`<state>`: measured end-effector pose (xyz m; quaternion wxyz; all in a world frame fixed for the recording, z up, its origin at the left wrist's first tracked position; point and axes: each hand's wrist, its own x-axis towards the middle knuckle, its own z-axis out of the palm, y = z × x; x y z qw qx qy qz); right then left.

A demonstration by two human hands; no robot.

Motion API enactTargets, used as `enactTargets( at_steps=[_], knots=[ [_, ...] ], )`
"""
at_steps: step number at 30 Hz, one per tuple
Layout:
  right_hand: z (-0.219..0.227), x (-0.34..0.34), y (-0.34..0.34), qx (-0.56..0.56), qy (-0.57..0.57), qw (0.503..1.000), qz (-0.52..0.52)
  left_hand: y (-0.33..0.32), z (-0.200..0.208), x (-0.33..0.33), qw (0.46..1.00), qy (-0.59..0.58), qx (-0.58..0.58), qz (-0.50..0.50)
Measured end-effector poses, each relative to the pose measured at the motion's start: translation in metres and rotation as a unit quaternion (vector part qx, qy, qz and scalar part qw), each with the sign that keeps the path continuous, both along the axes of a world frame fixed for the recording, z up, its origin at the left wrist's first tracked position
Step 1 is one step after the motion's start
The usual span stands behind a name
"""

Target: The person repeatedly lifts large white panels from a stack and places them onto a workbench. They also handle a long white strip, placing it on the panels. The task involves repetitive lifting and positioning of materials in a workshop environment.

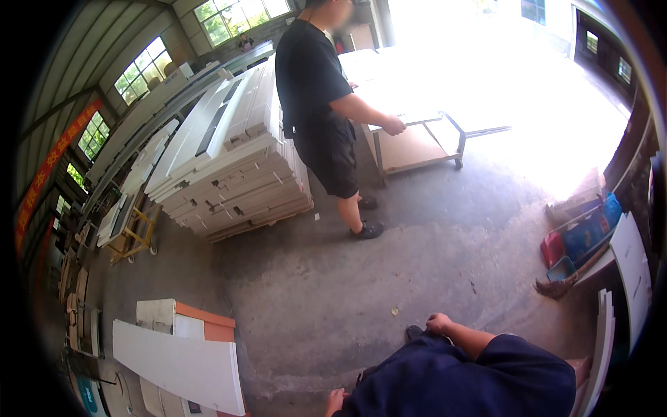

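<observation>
Rough concrete floor [313, 278], smooth white board [184, 361], wearer's cloth shirt [458, 382] (matt, by its look), metal-looking trolley frame [462, 147]

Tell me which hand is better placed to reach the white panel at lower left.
Probably the left hand: it is on the panel's side of the body and nearer the white panel. The right hand is farther away, in front of the body.

Floor [333, 292] open ahead; co-worker [309, 76], cart [417, 149] beyond; panel [182, 363] left.
</observation>
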<state>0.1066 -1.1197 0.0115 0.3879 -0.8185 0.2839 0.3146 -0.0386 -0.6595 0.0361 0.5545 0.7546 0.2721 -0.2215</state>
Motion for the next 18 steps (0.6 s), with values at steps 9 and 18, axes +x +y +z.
enactTargets(
  at_steps=[9,18],
  knots=[
    [-0.006,-0.005,0.002,-0.005,-0.009,1.0,0.001,-0.005,0.0,0.017,1.0,-0.004,-0.023,-0.019],
    [-0.038,0.009,0.007,0.122,-0.016,0.992,-0.041,0.004,-0.061,-0.008,0.983,0.098,-0.061,0.143]
  ],
)
